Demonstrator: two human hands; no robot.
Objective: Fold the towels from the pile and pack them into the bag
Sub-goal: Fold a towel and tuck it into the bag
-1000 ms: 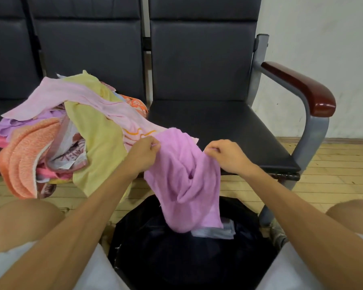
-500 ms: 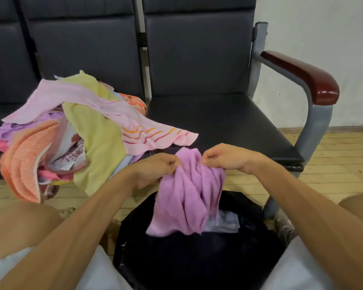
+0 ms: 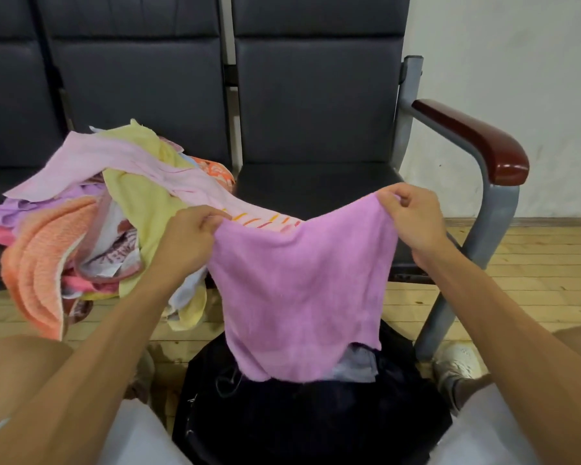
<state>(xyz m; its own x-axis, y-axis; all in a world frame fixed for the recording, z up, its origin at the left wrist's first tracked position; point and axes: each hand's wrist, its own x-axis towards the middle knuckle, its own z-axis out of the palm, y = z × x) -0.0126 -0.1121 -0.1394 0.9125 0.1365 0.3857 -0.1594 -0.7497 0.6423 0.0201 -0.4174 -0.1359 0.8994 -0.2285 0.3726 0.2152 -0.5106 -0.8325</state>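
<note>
The black bench shows three seat backs. Its right seat has dark cushion showing behind the work, and one red-brown armrest bounds the right end. Plank floor runs under and to the right of it.

One pile of towels lies on the middle seat and spills over the front edge toward the floor. It is too tangled to count. A striped pink end of it reaches across to the right seat, just behind the held cloth.

One black bag stands on the floor between the person's knees, mouth up, with a pale folded cloth inside.

One purple towel hangs spread above the bag, its top edge sagging between two corners. Its lower edge falls in front of the bag's mouth; I cannot tell if they touch.

The left grip pinches the towel's left top corner, close beside the pile. The right grip has fingers curled round the right corner, near the armrest post.
</note>
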